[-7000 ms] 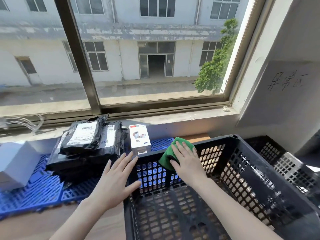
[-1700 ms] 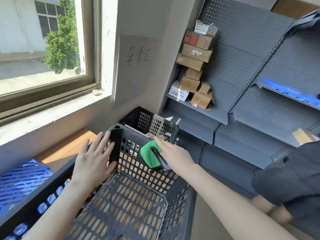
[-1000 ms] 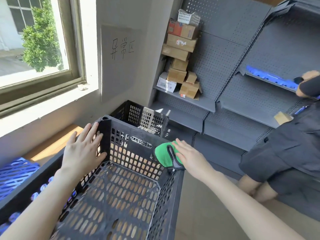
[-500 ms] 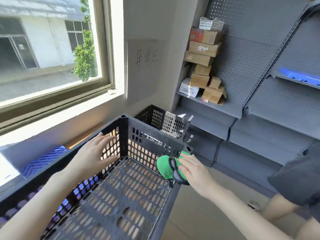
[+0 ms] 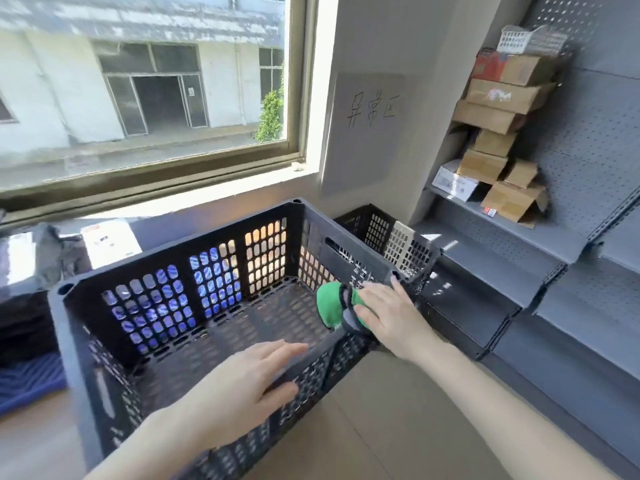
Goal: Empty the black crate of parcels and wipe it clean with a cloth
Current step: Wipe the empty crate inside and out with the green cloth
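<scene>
The black perforated crate (image 5: 173, 268) fills the middle of the view, with no parcels inside. My right hand (image 5: 391, 317) presses a green cloth (image 5: 330, 308) onto the crate's right rim near the corner, fingers flat over it. My left hand (image 5: 242, 379) rests with spread fingers on the crate's near rim, blurred. Black parcels (image 5: 27, 261) and a white box (image 5: 110, 240) lie to the left outside the crate.
A second black crate (image 5: 391, 237) stands behind, by the wall. Grey metal shelves (image 5: 502, 233) on the right hold stacked cardboard boxes (image 5: 498, 133). A blue pallet (image 5: 27, 379) lies at the left under the parcels. A window sill (image 5: 180, 192) runs behind.
The view swung back left, so the parcels show again. My left hand moved from the crate's far wall to its near rim. My right hand stayed with the cloth on the right rim.
</scene>
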`<action>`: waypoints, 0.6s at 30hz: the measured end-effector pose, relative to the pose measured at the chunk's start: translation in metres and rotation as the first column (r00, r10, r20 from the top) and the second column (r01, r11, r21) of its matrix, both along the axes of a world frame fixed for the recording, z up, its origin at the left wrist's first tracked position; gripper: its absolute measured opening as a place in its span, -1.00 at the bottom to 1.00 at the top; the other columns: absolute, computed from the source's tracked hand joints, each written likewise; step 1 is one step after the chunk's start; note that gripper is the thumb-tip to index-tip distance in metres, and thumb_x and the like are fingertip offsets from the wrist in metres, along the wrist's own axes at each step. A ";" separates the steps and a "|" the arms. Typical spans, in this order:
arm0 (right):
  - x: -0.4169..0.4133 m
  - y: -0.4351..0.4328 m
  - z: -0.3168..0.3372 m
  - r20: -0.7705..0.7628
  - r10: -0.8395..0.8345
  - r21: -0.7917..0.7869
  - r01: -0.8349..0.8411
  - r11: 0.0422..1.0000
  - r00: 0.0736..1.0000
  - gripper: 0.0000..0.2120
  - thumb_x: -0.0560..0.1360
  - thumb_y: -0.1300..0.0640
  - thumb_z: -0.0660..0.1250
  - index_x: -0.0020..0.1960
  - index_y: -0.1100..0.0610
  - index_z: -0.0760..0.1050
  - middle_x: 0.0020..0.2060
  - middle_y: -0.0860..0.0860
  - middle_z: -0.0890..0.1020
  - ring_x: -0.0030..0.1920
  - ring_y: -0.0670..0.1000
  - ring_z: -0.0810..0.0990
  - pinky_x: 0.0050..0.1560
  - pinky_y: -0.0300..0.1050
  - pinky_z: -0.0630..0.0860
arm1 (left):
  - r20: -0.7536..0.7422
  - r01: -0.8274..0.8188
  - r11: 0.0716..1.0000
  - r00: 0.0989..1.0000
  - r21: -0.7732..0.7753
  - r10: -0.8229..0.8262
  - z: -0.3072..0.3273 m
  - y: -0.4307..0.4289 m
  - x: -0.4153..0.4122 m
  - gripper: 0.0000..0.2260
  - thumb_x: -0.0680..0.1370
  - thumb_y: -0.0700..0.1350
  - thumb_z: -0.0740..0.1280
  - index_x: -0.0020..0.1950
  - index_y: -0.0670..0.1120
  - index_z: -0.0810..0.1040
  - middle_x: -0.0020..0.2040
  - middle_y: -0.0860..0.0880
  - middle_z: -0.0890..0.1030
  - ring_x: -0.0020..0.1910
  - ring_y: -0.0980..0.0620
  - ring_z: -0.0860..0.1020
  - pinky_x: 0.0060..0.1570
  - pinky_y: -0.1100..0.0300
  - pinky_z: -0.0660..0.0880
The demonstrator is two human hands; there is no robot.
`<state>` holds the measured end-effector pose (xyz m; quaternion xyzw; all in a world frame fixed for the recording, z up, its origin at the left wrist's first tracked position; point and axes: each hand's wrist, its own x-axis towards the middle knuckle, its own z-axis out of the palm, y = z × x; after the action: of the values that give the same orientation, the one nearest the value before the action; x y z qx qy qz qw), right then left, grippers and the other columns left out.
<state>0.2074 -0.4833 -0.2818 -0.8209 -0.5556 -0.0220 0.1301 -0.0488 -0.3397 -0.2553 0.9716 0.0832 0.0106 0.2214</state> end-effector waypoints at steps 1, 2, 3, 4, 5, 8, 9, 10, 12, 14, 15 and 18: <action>0.011 -0.001 0.002 0.024 -0.022 -0.014 0.022 1.000 0.999 -0.31 0.53 -0.24 -0.21 0.34 0.12 0.45 0.34 0.02 0.48 0.45 -0.02 0.30 0.50 0.02 -0.16 | 0.005 -0.013 1.000 1.000 0.014 0.013 -0.002 -0.004 -0.004 -0.55 0.66 0.12 0.11 0.53 0.22 0.10 0.43 0.30 0.23 0.46 0.27 0.14 0.17 0.61 -0.09; 0.022 -0.003 0.004 0.043 -0.042 -0.027 0.043 0.999 0.998 -0.29 0.50 -0.22 -0.24 0.36 0.12 0.43 0.37 0.02 0.46 0.46 -0.04 0.27 0.51 0.04 -0.16 | -0.001 -0.025 0.999 1.000 0.037 0.025 -0.007 -0.008 -0.009 -0.56 0.67 0.09 0.09 0.54 0.22 0.09 0.47 0.27 0.23 0.49 0.26 0.13 0.20 0.60 -0.12; 0.031 -0.002 0.005 0.055 -0.055 -0.039 0.057 0.998 0.997 -0.27 0.49 -0.21 -0.26 0.37 0.12 0.42 0.38 0.01 0.45 0.47 -0.05 0.25 0.51 0.06 -0.14 | -0.003 -0.044 0.997 0.999 0.059 0.045 -0.013 -0.009 -0.015 -0.56 0.67 0.05 0.08 0.54 0.22 0.07 0.49 0.25 0.23 0.51 0.24 0.12 0.26 0.55 -0.13; 0.037 -0.001 0.005 0.057 -0.061 -0.043 0.063 0.997 0.997 -0.26 0.48 -0.21 -0.26 0.37 0.13 0.41 0.38 0.01 0.45 0.48 -0.05 0.24 0.51 0.08 -0.12 | 0.000 -0.060 0.995 0.998 0.083 0.060 -0.019 -0.009 -0.020 -0.55 0.68 0.01 0.07 0.55 0.22 0.05 0.50 0.23 0.25 0.53 0.20 0.13 0.32 0.47 -0.07; 0.041 -0.001 0.004 0.056 -0.060 -0.039 0.063 0.997 0.997 -0.28 0.49 -0.20 -0.24 0.36 0.14 0.42 0.37 0.03 0.46 0.47 -0.04 0.25 0.51 0.09 -0.10 | 0.007 -0.071 0.992 0.998 0.109 0.070 -0.023 -0.011 -0.024 -0.54 0.68 -0.02 0.06 0.56 0.22 0.03 0.49 0.21 0.28 0.53 0.16 0.16 0.38 0.38 0.00; 0.032 0.009 -0.004 0.006 -0.064 0.010 0.064 0.998 0.998 -0.53 0.62 -0.05 -0.03 0.28 0.18 0.48 0.29 0.09 0.53 0.42 0.04 0.34 0.51 0.14 -0.01 | -0.008 -0.121 0.979 0.992 0.164 0.124 -0.034 -0.013 -0.033 -0.52 0.69 -0.04 0.01 0.56 0.24 -0.07 0.51 0.23 0.25 0.54 0.15 0.13 0.46 0.23 0.09; 0.025 0.011 -0.007 -0.023 -0.062 0.039 0.062 0.997 0.998 -0.61 0.62 -0.01 0.01 0.18 0.16 0.51 0.20 0.09 0.57 0.35 0.07 0.41 0.50 0.17 0.04 | -0.004 -0.138 0.975 0.990 0.176 0.141 -0.035 -0.013 -0.034 -0.52 0.69 -0.03 0.01 0.56 0.24 -0.08 0.51 0.23 0.24 0.54 0.15 0.11 0.47 0.21 0.08; 0.016 0.013 -0.009 -0.046 -0.049 0.072 0.052 0.996 0.998 -0.65 0.61 -0.03 0.00 0.05 0.11 0.50 0.06 0.04 0.58 0.25 0.08 0.47 0.47 0.21 0.10 | 0.009 -0.155 0.969 0.988 0.193 0.156 -0.037 -0.013 -0.035 -0.53 0.69 -0.03 0.03 0.57 0.23 -0.04 0.51 0.22 0.25 0.54 0.14 0.13 0.48 0.18 0.08; -0.001 0.015 -0.011 -0.073 -0.009 0.098 0.016 0.995 0.997 -0.68 0.57 -0.09 -0.07 -0.06 0.03 0.39 -0.10 -0.07 0.47 0.09 0.07 0.48 0.43 0.23 0.16 | 0.026 -0.191 0.952 0.981 0.239 0.191 -0.036 -0.012 -0.039 -0.54 0.67 0.00 0.12 0.56 0.19 0.10 0.48 0.19 0.32 0.51 0.11 0.23 0.48 0.09 0.17; -0.018 0.021 -0.014 -0.076 0.034 0.079 -0.028 0.996 0.997 -0.60 0.58 -0.10 -0.09 0.02 0.08 0.44 -0.08 -0.05 0.50 0.08 0.05 0.47 0.46 0.16 0.13 | 0.048 -0.229 0.933 0.973 0.277 0.224 -0.034 -0.009 -0.046 -0.55 0.64 0.07 0.19 0.52 0.14 0.22 0.45 0.16 0.39 0.47 0.08 0.33 0.44 0.02 0.28; -0.027 0.023 -0.015 -0.072 0.054 0.073 -0.049 0.996 0.996 -0.60 0.59 -0.09 -0.08 0.05 0.10 0.45 -0.08 -0.04 0.51 0.07 0.04 0.47 0.47 0.13 0.12 | 0.063 -0.250 0.924 0.968 0.289 0.242 -0.033 -0.008 -0.052 -0.57 0.63 0.11 0.16 0.51 0.13 0.25 0.43 0.15 0.41 0.45 0.08 0.35 0.42 0.01 0.30; -0.057 0.028 -0.019 -0.052 0.129 0.114 -0.122 0.986 0.990 -0.59 0.60 -0.10 -0.08 0.08 0.10 0.45 -0.10 -0.05 0.50 0.02 0.00 0.45 0.49 0.09 0.11 | 0.069 -0.298 0.896 0.954 0.331 0.292 -0.026 -0.003 -0.072 -0.52 0.59 0.22 0.03 0.46 0.11 0.33 0.39 0.13 0.48 0.40 0.05 0.42 0.36 0.00 0.33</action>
<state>0.1503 -0.4549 -0.3011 -0.7761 -0.6001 -0.0201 0.1926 -0.1206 -0.3430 -0.2817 0.9711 0.2242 0.0667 0.0483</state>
